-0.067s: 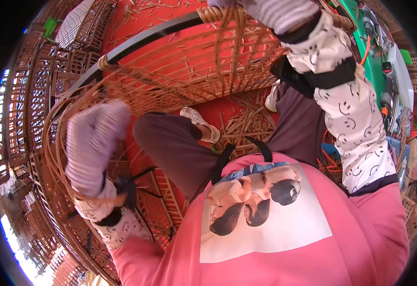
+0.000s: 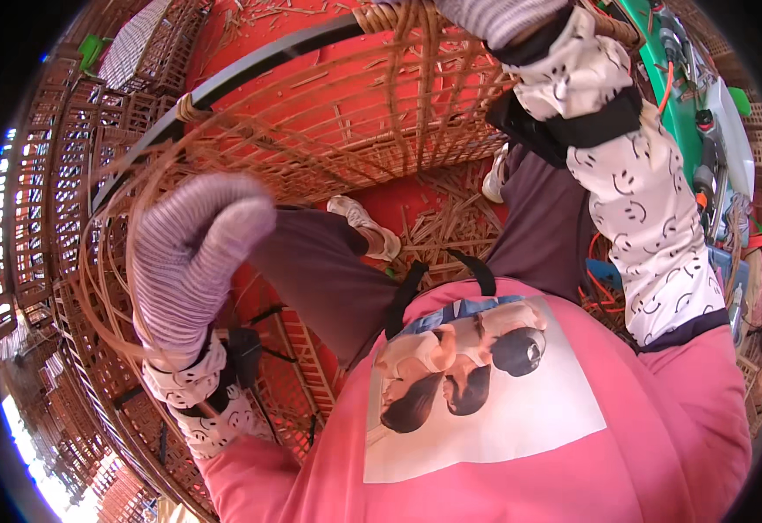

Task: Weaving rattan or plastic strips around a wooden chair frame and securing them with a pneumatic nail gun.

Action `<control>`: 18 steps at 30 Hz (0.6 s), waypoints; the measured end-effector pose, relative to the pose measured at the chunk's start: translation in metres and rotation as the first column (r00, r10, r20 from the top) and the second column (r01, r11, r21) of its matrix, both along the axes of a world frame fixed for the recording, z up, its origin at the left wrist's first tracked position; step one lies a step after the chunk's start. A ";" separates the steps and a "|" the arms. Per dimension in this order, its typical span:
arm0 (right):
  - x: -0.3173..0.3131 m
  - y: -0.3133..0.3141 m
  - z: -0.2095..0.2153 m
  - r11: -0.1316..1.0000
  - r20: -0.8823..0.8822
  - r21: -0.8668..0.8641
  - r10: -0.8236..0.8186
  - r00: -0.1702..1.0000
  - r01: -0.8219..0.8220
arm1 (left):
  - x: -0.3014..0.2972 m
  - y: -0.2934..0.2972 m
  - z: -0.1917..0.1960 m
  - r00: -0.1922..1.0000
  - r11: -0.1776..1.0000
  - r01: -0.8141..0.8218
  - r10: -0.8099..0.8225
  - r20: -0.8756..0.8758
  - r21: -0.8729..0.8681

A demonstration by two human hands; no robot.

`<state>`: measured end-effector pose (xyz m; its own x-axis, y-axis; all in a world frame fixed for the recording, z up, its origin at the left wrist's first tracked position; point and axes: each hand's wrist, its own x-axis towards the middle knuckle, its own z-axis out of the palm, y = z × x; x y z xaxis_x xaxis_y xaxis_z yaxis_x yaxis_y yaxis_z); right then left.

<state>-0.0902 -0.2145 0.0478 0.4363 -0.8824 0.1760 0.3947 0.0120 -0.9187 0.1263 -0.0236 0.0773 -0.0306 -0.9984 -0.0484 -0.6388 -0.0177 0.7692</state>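
My left hand point(image 2: 202, 253), in a grey-purple striped knit glove, is raised on the left with fingers bent over toward the thumb. Whatever lies between its fingertips is hidden. Long brown wicker strands point(image 2: 119, 327) loop behind and around this hand and across the wrist. My right hand point(image 2: 504, 16), in a matching glove, is at the top edge, by the wrapped part of the dark curved frame rim point(image 2: 263, 65); its fingers are mostly cut off. Below the rim, an open woven wicker panel point(image 2: 328, 131) hangs, with strands crossing it.
Loose wicker scraps point(image 2: 437, 222) lie on the red floor point(image 2: 389, 199) between my feet. Stacked woven baskets point(image 2: 37, 209) fill the left side. A green surface with tools point(image 2: 670, 78) stands at the far right, with an orange cable point(image 2: 667, 87). A ladder-like wicker piece point(image 2: 304, 362) lies beside my left leg.
My left hand has moved slightly right, bringing its bent fingers and thumb into clearer view. The strands around it have shifted. My right hand has shifted slightly left.
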 end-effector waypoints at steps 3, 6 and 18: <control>0.011 -0.013 0.002 0.998 -0.029 0.037 -0.047 0.998 0.048 | -0.022 -0.046 -0.010 0.986 0.794 0.158 -0.099 0.132 -0.587; 0.022 -0.025 0.006 0.996 -0.019 -0.036 -0.086 0.996 0.085 | -0.032 -0.110 -0.023 0.803 0.754 0.319 0.106 0.587 -0.574; 0.010 0.039 -0.293 0.988 -0.753 -0.120 -0.025 0.657 -0.100 | -0.022 -0.245 -0.054 0.742 0.821 0.245 0.183 0.645 -0.516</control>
